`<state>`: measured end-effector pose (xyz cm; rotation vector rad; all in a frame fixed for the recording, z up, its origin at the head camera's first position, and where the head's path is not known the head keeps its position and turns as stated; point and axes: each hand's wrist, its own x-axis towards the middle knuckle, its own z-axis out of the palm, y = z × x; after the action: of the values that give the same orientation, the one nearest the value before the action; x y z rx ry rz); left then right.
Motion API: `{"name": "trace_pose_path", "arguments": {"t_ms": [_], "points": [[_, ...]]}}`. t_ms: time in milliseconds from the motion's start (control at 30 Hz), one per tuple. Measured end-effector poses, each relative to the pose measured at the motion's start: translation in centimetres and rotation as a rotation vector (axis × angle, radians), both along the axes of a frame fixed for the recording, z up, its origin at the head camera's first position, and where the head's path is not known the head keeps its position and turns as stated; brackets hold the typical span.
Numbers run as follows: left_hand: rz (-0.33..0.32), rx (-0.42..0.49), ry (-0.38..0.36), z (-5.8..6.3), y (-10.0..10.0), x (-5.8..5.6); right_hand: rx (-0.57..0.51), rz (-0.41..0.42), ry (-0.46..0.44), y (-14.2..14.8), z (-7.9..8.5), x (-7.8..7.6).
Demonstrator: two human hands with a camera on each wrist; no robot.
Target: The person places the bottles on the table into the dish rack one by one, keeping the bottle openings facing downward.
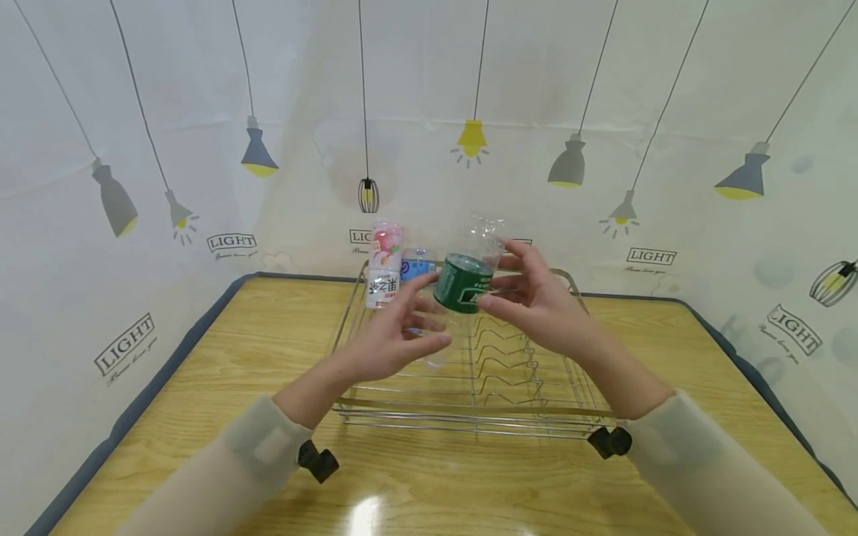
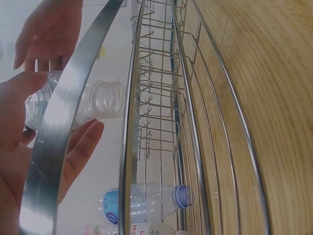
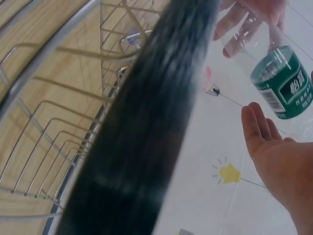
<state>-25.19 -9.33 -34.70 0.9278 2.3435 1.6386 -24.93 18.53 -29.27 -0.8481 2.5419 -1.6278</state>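
Observation:
A clear plastic bottle with a green label (image 1: 464, 284) is tilted neck-down above the rack. My right hand (image 1: 539, 301) holds it, the thumb on the label and the fingers on the far side. My left hand (image 1: 389, 335) is on the bottle's other side, fingers loosely extended, with the index fingertip by the label. In the left wrist view the bottle's bare neck (image 2: 107, 99) points toward the rack, no cap showing. In the right wrist view the label (image 3: 288, 83) lies between both hands; the left fingers appear beside the clear part.
A wire dish rack (image 1: 476, 426) stands on the wooden table (image 1: 268, 350). At its back left are a pink-and-white bottle (image 1: 385, 260) and a clear bottle with a blue label (image 1: 418, 262). A light curtain with printed lamps hangs behind.

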Motion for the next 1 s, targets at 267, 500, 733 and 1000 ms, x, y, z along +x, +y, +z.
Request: {"name": "trace_pose_path", "arguments": {"t_ms": [267,500,733,1000], "points": [[0.030,0.014,0.001,-0.1,0.7,0.4,-0.044,-0.014,-0.016,-1.5,-0.6,0.0],[0.041,0.002,0.010,-0.1,0.9,0.4,-0.060,-0.028,-0.023,-2.1,-0.8,-0.1],[0.024,0.008,-0.009,-0.1,0.8,0.5,-0.054,-0.046,-0.023,-2.4,-0.9,0.0],[0.013,0.000,-0.012,0.0,0.6,0.7,-0.048,-0.052,-0.014,-2.5,-1.1,0.0]]}}
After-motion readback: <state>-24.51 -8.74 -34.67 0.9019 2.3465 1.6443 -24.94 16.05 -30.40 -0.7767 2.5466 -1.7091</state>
